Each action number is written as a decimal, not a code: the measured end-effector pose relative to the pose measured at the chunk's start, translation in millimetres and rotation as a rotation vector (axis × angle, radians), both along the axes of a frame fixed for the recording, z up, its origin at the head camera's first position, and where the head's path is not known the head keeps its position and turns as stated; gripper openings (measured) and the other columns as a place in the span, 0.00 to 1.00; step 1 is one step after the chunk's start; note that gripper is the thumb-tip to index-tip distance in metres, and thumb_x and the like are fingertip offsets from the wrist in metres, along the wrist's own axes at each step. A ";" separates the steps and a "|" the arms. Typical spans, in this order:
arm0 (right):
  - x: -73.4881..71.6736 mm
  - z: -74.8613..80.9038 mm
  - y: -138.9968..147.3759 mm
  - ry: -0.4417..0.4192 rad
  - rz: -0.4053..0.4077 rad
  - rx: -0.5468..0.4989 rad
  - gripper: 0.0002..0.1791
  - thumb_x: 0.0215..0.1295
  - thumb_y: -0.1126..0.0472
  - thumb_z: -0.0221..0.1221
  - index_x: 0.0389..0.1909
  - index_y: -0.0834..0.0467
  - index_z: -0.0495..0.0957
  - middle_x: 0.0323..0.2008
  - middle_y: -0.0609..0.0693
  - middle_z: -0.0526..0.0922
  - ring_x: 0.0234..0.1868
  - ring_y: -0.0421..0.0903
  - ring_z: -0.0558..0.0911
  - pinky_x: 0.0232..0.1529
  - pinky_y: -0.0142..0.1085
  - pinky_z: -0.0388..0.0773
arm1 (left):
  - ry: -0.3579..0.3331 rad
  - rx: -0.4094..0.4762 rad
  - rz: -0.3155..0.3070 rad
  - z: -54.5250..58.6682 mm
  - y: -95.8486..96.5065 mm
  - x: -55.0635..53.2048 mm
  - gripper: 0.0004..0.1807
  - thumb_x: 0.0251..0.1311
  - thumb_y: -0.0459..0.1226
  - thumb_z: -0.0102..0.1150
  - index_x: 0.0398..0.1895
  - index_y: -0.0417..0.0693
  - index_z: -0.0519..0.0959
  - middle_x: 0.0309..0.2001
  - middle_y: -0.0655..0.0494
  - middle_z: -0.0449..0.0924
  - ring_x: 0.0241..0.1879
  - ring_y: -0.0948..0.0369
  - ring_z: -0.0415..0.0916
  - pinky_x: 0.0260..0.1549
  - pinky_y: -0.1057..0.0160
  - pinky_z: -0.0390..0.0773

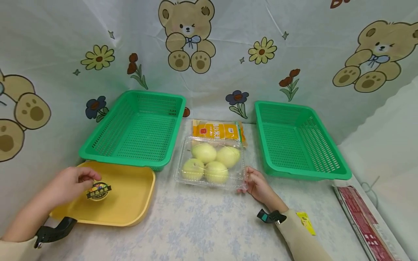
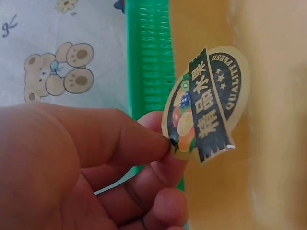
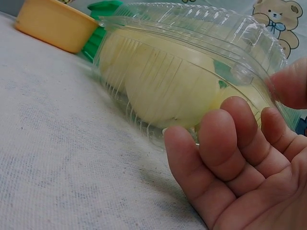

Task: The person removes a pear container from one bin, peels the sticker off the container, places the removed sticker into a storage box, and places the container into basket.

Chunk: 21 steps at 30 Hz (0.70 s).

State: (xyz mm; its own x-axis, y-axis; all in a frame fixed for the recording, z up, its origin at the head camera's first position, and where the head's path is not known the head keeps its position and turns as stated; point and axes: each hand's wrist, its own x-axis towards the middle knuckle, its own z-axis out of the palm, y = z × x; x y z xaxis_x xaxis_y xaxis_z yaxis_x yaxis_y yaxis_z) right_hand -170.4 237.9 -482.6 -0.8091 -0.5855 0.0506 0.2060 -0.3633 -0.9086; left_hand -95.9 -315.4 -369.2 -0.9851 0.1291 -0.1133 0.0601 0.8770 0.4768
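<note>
Left hand (image 1: 70, 185) pinches the sticker (image 1: 98, 191) by its edge above the yellow tray (image 1: 130, 203), left of the clamshell box (image 1: 210, 161); right hand (image 1: 258, 185) grips that box's near corner (pears inside). Advisable: keep the adhesive face off the fingers.

- Round sticker (image 2: 206, 103), pinched by the left hand (image 2: 91, 167) over the yellow tray (image 1: 130, 195): a dark diagonal band carries the Chinese characters "精品水果"; the dark rim above it reads "QUALITY FRESH" beside small stars, and a fruit picture fills the lower part.
- Orange packet (image 1: 218, 131) behind the clear clamshell box (image 1: 209, 161): a white panel bears large Chinese characters, too blurred to read; a small red square mark sits at its left.
</note>
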 end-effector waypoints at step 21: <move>-0.2 -1.1 -0.5 0.018 0.001 -0.007 0.20 0.62 0.78 0.30 0.34 0.54 0.68 0.26 0.43 0.79 0.23 0.38 0.81 0.39 0.37 0.87 | -0.046 -0.027 0.029 -45.9 -7.9 4.7 0.06 0.62 0.26 0.57 0.39 0.38 0.83 0.32 0.55 0.82 0.34 0.62 0.72 0.30 0.67 0.69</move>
State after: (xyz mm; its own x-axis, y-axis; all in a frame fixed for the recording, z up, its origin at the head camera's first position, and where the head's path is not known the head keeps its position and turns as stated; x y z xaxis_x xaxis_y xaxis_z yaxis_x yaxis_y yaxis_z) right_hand -170.6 237.4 -483.7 -0.8072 -0.5861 0.0693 0.1900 -0.3692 -0.9097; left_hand -91.2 -323.3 -415.1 -0.9822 0.0968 -0.1612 0.0131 0.8906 0.4546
